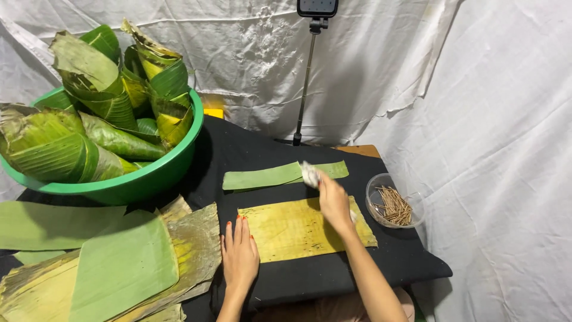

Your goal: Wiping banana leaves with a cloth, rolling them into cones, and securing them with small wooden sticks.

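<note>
A yellowish rectangular banana leaf piece (292, 228) lies flat on the black cloth (316, 277). My left hand (239, 255) rests flat, fingers together, on the leaf's left edge. My right hand (333, 201) hovers over the leaf's upper right part and grips a small white wad of cloth (310, 174), which looks blurred. Beyond it lies a narrow green leaf strip (268, 176).
A green basin (149, 176) at the back left holds several rolled leaf cones. A pile of flat leaves (113, 262) lies at the front left. A clear bowl of small sticks (394, 207) stands at the right. A phone stand (305, 77) rises behind, before white sheets.
</note>
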